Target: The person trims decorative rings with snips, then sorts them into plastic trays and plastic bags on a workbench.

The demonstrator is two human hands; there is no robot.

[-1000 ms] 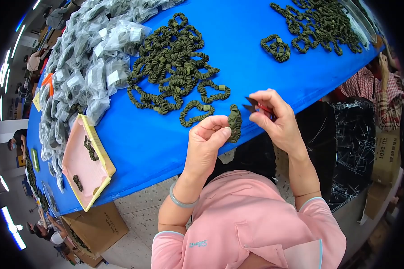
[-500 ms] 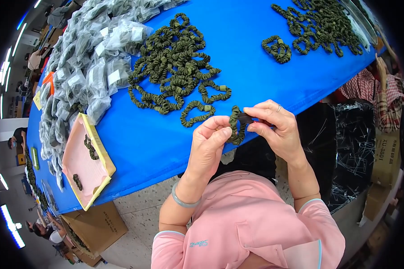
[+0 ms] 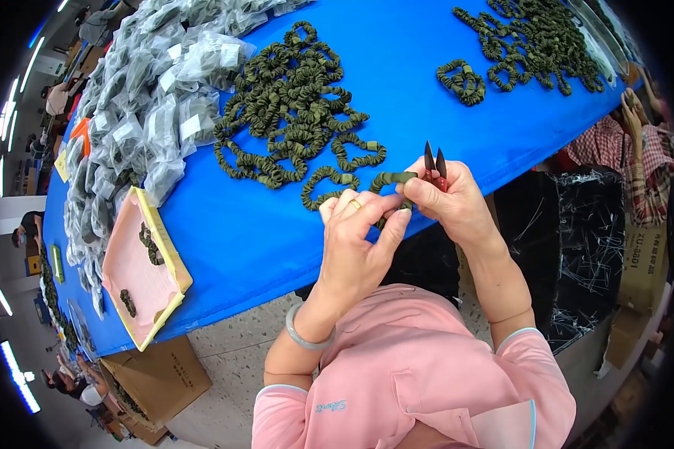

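Snips [image 3: 441, 169] swung off band [image 3: 395, 178], kept in right hand [image 3: 457, 206]; its fingers [image 3: 427, 196] and left hand [image 3: 356, 243] pinch band: handling, likely not cutting.

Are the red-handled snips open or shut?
Open: the snips in the right hand show two dark blade tips standing apart.

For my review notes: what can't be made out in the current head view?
Head view:
- Lower part of the held green band: mostly hidden by the left hand.
- Grips of the red-handled snips: mostly covered by the right hand.
- Print on the bags' white labels: too small.
- Far end of the bag pile: cut off by the top edge.
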